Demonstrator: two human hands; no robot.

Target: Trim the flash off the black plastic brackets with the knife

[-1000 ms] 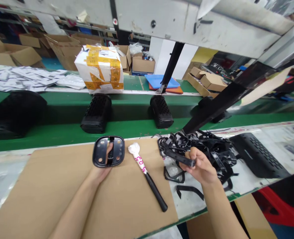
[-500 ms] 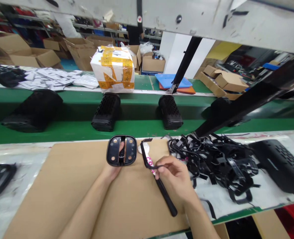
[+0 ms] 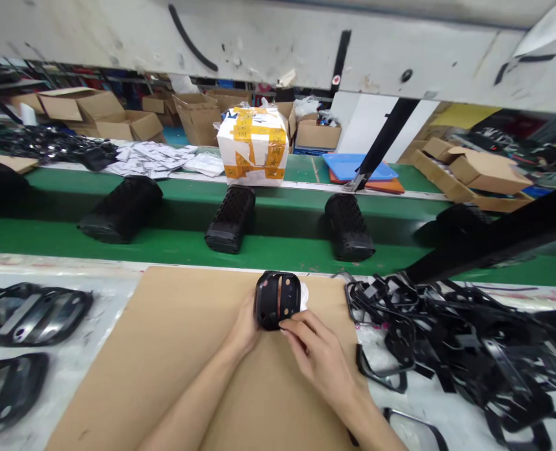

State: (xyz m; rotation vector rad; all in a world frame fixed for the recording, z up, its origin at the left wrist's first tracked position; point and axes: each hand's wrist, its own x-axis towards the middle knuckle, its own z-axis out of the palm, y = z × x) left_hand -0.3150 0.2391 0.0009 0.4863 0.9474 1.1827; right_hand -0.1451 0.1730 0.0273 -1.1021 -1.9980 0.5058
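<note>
My left hand (image 3: 248, 324) is closed around the left side of a black plastic end cap (image 3: 269, 304), rounded and square, with round holes and a slot across its middle. The cap is held up above the brown cardboard sheet. My right hand (image 3: 313, 347) pinches at the cap's lower right edge, its fingertips on the thin black strip there. Against the dark cap, the strip hardly stands out. Behind the cap and right hand, a white round-ended object (image 3: 304, 294) is mostly hidden.
A tangled heap of black strips and frames (image 3: 466, 351) lies to the right. Similar black caps (image 3: 42, 316) rest on the left. Beyond, black perforated cylinders (image 3: 230, 219) stand on the green belt (image 3: 287, 247). A dark post (image 3: 508, 232) slants at right.
My right hand has brought the bent black strip leftward to the cap. The cap has turned in my left hand. The whole view has shifted, and the black-handled tool is now mostly covered.
</note>
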